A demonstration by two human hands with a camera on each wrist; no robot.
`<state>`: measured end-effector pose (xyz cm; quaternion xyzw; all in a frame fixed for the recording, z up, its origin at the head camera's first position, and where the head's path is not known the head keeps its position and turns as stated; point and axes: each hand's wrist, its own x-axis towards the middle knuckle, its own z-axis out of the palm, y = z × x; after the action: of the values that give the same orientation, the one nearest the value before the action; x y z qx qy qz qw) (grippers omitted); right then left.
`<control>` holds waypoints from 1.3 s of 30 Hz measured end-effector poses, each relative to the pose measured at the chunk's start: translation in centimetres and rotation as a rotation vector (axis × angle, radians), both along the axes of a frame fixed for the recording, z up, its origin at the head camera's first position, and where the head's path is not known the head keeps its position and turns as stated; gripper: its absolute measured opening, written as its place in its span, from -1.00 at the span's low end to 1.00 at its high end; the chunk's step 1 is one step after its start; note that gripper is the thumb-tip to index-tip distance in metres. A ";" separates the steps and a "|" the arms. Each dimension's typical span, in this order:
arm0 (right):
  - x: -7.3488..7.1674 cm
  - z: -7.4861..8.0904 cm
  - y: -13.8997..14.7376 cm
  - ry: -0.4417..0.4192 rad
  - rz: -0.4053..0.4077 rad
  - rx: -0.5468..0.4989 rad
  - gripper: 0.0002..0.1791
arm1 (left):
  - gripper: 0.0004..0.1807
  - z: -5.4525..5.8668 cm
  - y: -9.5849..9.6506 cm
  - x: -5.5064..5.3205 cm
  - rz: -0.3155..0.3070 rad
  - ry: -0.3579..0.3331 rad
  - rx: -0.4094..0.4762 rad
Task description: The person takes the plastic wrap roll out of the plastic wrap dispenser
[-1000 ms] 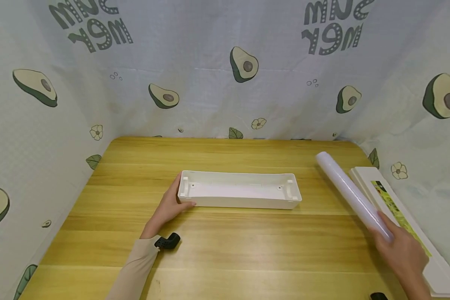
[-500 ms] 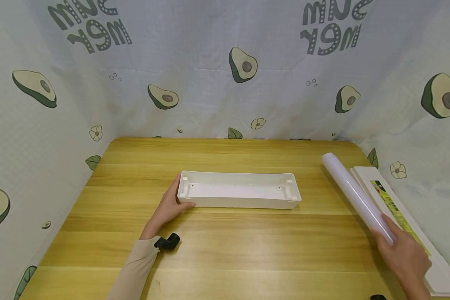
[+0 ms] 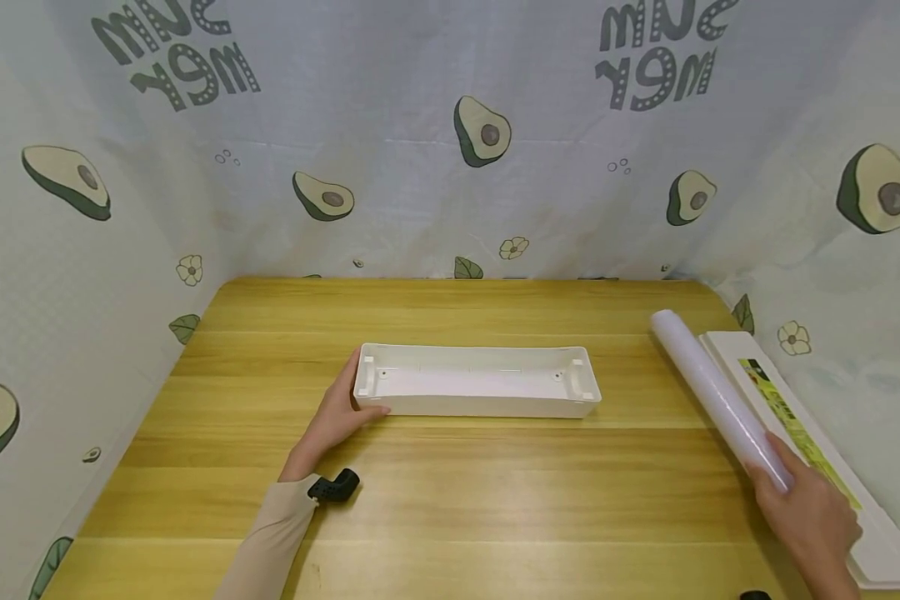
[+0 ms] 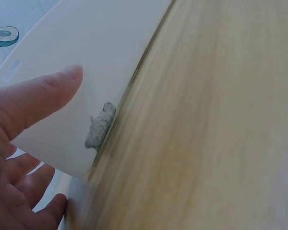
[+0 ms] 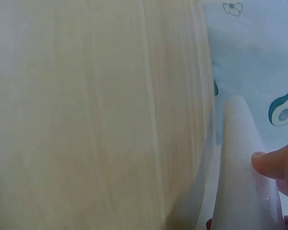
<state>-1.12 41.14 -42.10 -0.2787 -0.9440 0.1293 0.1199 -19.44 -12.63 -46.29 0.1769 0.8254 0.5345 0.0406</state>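
Note:
A long white plastic box lies open side up across the middle of the table. My left hand grips its left end, thumb along the front wall and fingers round the end. In the left wrist view, the thumb presses the box's smooth wall, just above a grey ragged patch by the bottom edge. Over at the right, my right hand holds a roll of plastic film by its near end, slanting away to the far left. In the right wrist view, the thumb lies on the roll.
Beneath and beside the right hand, a long flat white piece with a green-yellow label lies along the table's right edge. An avocado-print cloth surrounds the wooden table at the back and sides.
My right hand has shifted the roll slightly to the right, closer over the flat white piece, and then nearly stopped. My left hand and the box have stayed in place.

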 end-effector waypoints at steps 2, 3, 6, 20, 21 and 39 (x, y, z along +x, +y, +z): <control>0.0 0.0 0.0 -0.024 -0.007 -0.007 -0.38 | 0.16 -0.1 0.0 0.1 0.003 -0.004 -0.002; 0.0 -0.1 0.0 -0.037 -0.012 -0.015 -0.37 | 0.16 -0.1 -0.1 0.1 0.004 -0.005 -0.003; 0.0 -0.1 -0.1 -0.060 -0.018 -0.023 -0.36 | 0.16 -0.2 -0.1 0.1 0.007 -0.009 -0.002; 0.4 -0.5 -0.4 -0.063 -0.055 -0.059 -0.36 | 0.16 -0.2 -0.1 0.2 -0.001 0.004 -0.014; 0.4 -0.5 -0.4 -0.061 -0.061 -0.061 -0.36 | 0.16 -0.2 -0.1 0.2 -0.002 0.007 -0.017; 0.5 -0.4 0.3 -0.089 -0.016 -0.051 -0.35 | 0.16 -0.1 0.1 0.1 0.001 -0.002 -0.003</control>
<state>-0.59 41.43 -42.47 -0.2946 -0.9426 0.1396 0.0716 -19.38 -12.55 -46.35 0.1757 0.8263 0.5334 0.0415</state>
